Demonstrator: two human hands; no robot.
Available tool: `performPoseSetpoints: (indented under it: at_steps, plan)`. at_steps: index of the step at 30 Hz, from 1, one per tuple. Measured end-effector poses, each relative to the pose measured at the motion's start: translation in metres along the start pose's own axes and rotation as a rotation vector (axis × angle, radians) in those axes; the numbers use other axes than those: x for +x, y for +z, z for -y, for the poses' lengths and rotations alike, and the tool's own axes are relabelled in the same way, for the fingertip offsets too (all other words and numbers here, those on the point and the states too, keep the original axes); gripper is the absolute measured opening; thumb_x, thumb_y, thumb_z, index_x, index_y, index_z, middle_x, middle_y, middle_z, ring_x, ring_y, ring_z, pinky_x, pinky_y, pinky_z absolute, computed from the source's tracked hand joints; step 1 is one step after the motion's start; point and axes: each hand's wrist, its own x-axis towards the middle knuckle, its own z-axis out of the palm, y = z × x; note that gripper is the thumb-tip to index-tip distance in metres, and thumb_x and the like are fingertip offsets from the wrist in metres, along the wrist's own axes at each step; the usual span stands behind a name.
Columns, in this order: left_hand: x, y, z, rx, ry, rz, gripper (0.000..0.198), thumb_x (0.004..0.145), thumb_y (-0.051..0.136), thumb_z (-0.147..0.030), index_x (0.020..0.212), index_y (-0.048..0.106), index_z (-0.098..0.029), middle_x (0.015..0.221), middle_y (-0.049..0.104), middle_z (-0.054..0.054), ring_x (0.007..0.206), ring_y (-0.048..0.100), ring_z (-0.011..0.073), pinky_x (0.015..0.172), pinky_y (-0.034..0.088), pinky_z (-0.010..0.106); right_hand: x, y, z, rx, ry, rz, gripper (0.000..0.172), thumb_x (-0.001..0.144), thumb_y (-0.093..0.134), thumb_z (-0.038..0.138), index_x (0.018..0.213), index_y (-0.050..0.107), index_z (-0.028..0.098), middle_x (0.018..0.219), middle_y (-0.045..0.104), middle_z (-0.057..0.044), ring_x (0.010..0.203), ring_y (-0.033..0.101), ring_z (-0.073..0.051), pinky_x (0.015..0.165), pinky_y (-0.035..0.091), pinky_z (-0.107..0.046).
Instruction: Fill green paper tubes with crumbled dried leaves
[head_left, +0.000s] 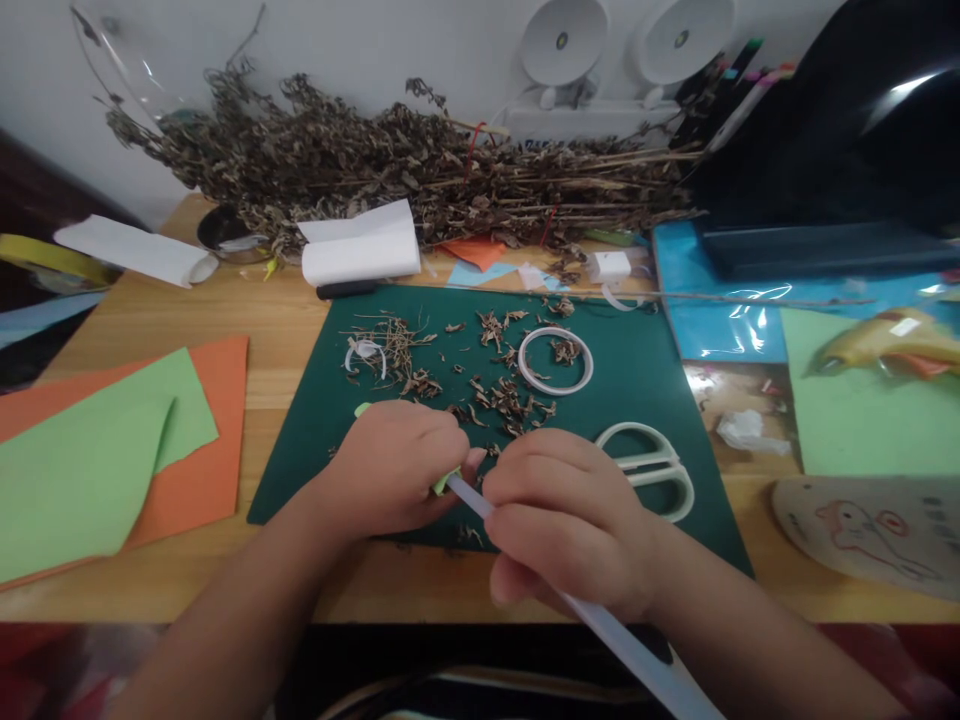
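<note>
My left hand (397,465) is closed over a piece of light green paper (445,482), which shows at both ends of the fist; the rest is hidden. From that paper's near end runs a narrow whitish strip (630,645). My right hand (566,515) pinches the strip, which trails down to the right past the table edge. Both hands are over a green cutting mat (630,370). Beyond them lie crumbled dried leaves (506,400), thin stalks (394,340) and a white ring (556,361). Partly behind my right hand is a pair of white-handled scissors (675,470).
A large bundle of dried plants (360,150) lies along the wall, with a white paper roll (364,258) before it. Green paper (82,480) overlaps orange paper (217,430) at left. At right are a yellow glue gun (892,340) and a blue packet (720,320).
</note>
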Motion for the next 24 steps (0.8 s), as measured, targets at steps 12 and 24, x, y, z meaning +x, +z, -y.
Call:
performPoseSetpoints:
  at_steps: [12,24]
  plan:
    - [0.0011,-0.0008,-0.0013,0.045,0.012,0.009,0.031,0.079,0.03,-0.025,0.051,0.042,-0.018,0.044,0.044,-0.001,0.042,0.039,0.0114,0.042,0.026,0.024,0.0005,0.0003,-0.0007,0.017,0.065,-0.009,0.028,0.083,0.042,0.03,0.061,0.049,0.014,0.054,0.058,-0.002,0.053,0.055,-0.011,0.05,0.046,-0.023]
    - [0.0002,-0.0004,-0.0052,0.055,-0.064,0.015,0.033,0.081,0.035,-0.023,0.05,0.042,-0.017,0.043,0.042,-0.002,0.042,0.037,0.0099,0.043,0.026,0.023,-0.0062,-0.0083,0.0012,-0.077,0.044,-0.025,0.027,0.066,0.064,0.037,0.064,0.054,0.012,0.058,0.064,-0.002,0.053,0.059,-0.012,0.046,0.046,-0.023]
